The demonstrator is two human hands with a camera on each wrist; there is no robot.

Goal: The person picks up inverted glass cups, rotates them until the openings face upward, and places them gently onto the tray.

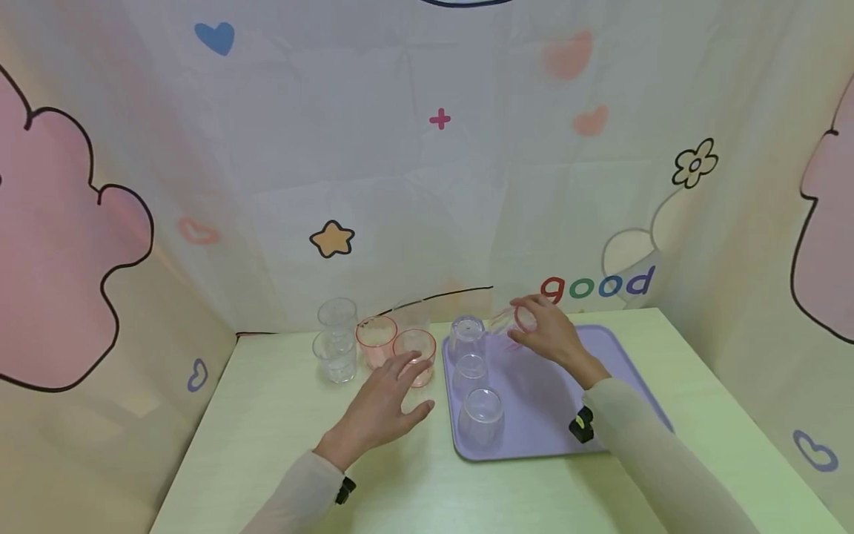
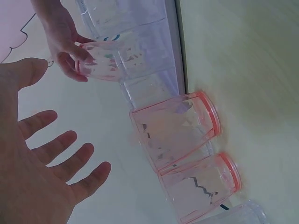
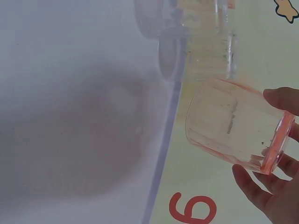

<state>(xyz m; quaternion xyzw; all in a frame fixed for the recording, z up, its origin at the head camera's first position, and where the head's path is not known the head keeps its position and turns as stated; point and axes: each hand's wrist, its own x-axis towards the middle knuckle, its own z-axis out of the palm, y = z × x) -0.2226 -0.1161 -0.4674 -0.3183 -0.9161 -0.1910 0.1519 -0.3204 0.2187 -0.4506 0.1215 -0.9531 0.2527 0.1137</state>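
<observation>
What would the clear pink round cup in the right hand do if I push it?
The cup looks smooth, so may slip. It's probably stiff, undented by the right hand. On its side, that round shape might roll.

We saw the right hand (image 3: 284,196) grip a pink-tinted glass (image 3: 229,128) by its thick base; the glass's mouth faced the lilac tray (image 3: 56,93); near it we saw clear glasses (image 3: 205,58) in a row on the tray; beyond, we made out a red printed character (image 3: 188,206) and, in the corner, an orange star (image 3: 286,9).
</observation>
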